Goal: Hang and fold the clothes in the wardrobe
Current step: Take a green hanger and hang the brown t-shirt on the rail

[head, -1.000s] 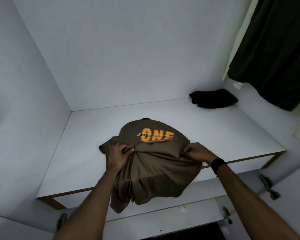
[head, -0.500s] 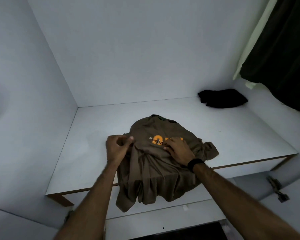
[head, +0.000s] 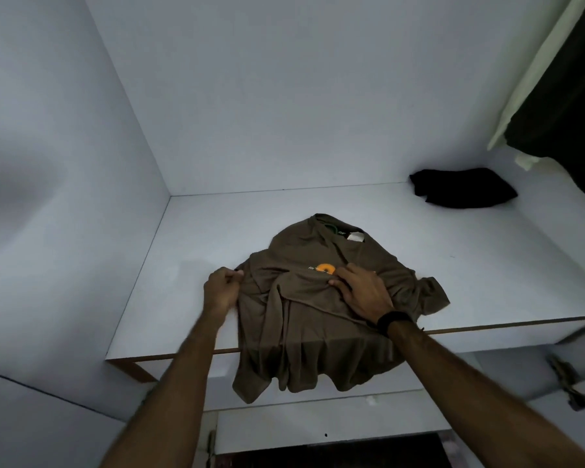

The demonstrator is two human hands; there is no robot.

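White wardrobe shelf (head: pixel 189 298) fills mid frame. Brown t-shirt (head: pixel 318 319) centre frame, on shelf, hem draping over front edge. Black folded garment (head: pixel 463 188) upper right, well apart. Right hand (head: pixel 363 290) flat, fingers straight, pressing shirt. Left hand (head: pixel 220 291) pinches shirt's left edge.

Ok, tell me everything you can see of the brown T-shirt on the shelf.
The brown T-shirt is soft, thin-looking cloth, rumpled and partly folded. It lies on the white shelf, collar and a pale neck label toward the back wall, its lower part hanging over the front edge. An orange print shows only in part. The left hand pinches its left edge; the right hand lies on its middle, fingers by the print.
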